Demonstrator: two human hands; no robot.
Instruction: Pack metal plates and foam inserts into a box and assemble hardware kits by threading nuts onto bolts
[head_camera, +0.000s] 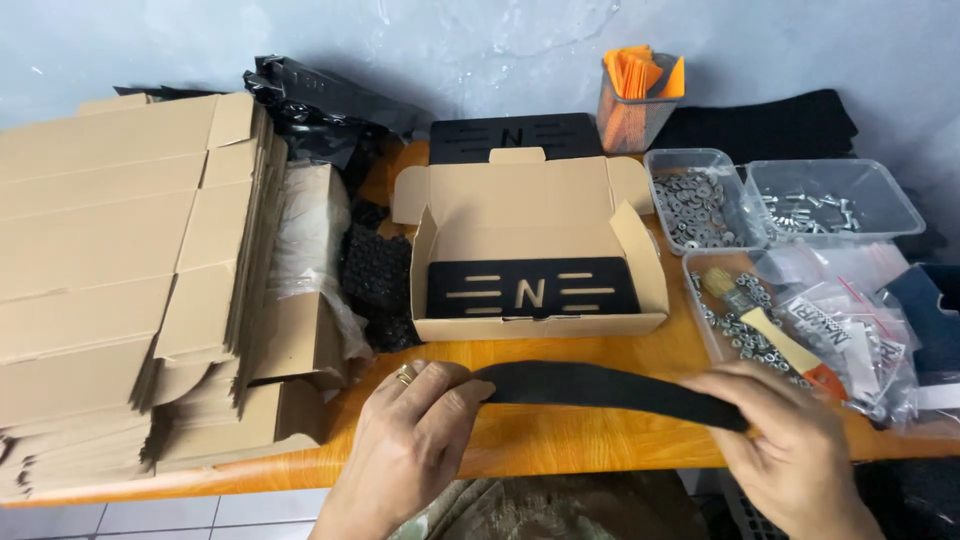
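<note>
Both hands clamp one black felt strip (610, 388) above the near edge of the orange table (530, 440): the left hand (420, 430) has its grip closed on one end, the right hand (790, 440) on the other. Behind it stands one open cardboard box (540, 250) holding one black plate (530, 290). Two clear tubs (780, 200) of hardware sit to the right, and one stack of flat cartons (120, 270) lies to the left.
</note>
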